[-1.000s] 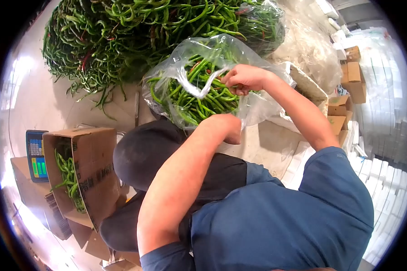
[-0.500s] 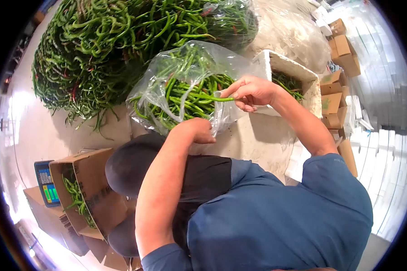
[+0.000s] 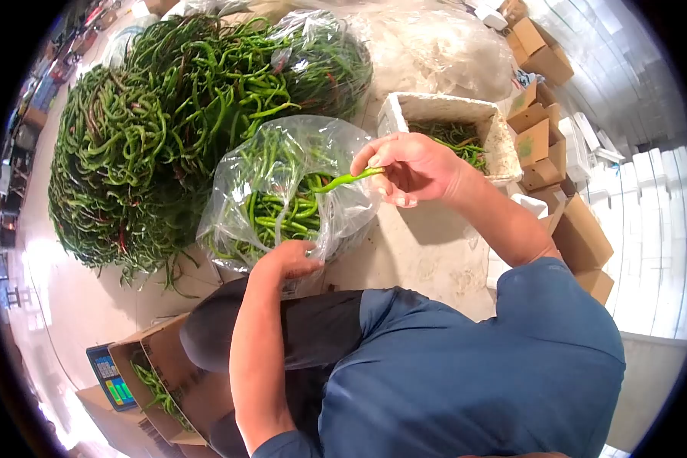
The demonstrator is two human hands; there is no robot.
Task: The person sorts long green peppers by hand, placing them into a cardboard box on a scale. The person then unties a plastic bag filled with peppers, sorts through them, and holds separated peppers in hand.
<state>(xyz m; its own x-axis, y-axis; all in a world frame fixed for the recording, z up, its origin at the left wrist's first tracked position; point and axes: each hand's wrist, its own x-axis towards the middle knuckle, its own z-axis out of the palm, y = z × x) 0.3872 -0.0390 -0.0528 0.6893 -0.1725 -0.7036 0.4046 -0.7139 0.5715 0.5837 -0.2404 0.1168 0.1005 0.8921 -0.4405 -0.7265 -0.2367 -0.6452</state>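
My right hand (image 3: 414,169) pinches one end of a long green chili pepper (image 3: 348,179). The pepper's other end reaches over the rim of a clear plastic bag (image 3: 225,206). Inside this bag lie many green chili peppers (image 3: 282,217). At the bag's near edge, my left hand (image 3: 291,259) has its fingers closed on the plastic; part of that grip is hidden.
A big heap of green chili peppers (image 3: 137,145) fills the left. Beyond my right hand stands a white foam box (image 3: 504,141) with peppers inside. Cardboard boxes (image 3: 542,49) line the right side. By my legs are a carton (image 3: 195,374) holding peppers and a scale (image 3: 111,374).
The whole view has shifted, showing more of the far floor. My right hand still holds a chili pepper by the bag, its fingers more spread. My left hand stays at the bag's edge.
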